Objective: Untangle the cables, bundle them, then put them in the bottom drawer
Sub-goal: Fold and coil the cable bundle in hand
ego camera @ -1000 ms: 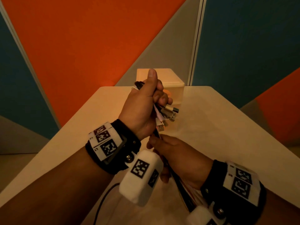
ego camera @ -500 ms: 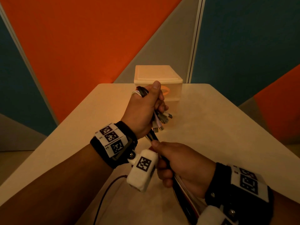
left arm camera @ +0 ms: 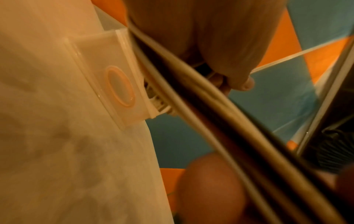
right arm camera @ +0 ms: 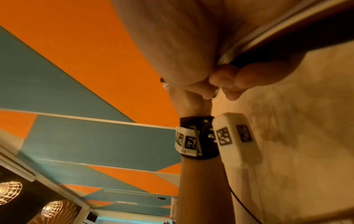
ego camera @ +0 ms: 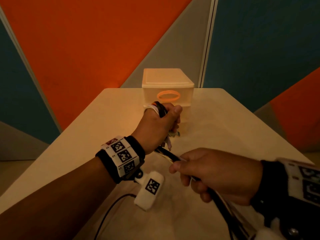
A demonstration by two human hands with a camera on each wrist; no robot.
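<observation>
Cables, a mixed bundle of black, white and pale cords [ego camera: 168, 155], held in the air over the middle of the cream table [ego camera: 242, 135], stretched taut between two fists. Left hand [ego camera: 158, 126] farther out, toward the far edge, fingers curled tight around the folded end, with a loop of black and white cord poking up past the thumb and connector plugs [ego camera: 173, 134] dangling below the palm. Right hand [ego camera: 218, 174] nearer the body, fingers wrapped round the same bundle lower down, thumb pressing on top. Long axis of the bundle running from the left fist diagonally back and to the right, through the right fist and on toward the near right corner, where cut off by the frame.

Small translucent plastic drawer unit with orange oval handle [ego camera: 167, 91] standing at the far edge of the table, just beyond the left hand; left hand clearly the nearer one to it. Judged from this: bundling still under way, drawer step not begun.

Hard to tell: how many cables, whether any tangle remains, whether any tie holds them. Lower drawers largely hidden behind the left fist, so open or closed unknown. Left wrist view blurred, showing cords crossing in front of the drawer front [left arm camera: 114, 84]. Thin black wire [ego camera: 110, 210] along the near edge belonging to the wrist camera, apparently.
</observation>
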